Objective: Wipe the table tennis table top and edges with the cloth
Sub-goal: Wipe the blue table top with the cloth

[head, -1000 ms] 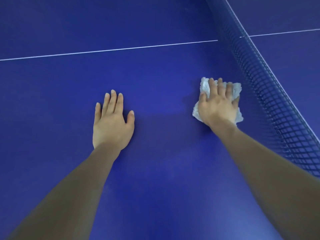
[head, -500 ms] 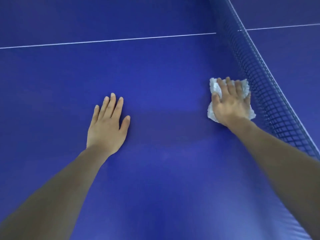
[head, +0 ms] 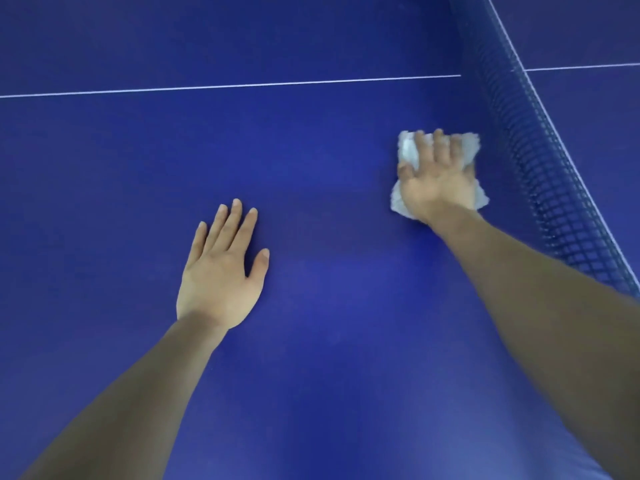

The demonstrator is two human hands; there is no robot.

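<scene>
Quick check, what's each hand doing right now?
Left hand: open, flat on the table, holding nothing.
Right hand: open, fingers spread, pressing the cloth onto the table.

The deep blue, smooth table tennis tabletop (head: 329,306) fills the view, crossed by a thin white line (head: 225,86) running left to right at the far side. A crumpled white cloth (head: 407,152) lies flat on the tabletop just beside the dark blue mesh net (head: 540,174), its bunched edges showing on both sides; its middle is covered and its outline is blurred.
</scene>
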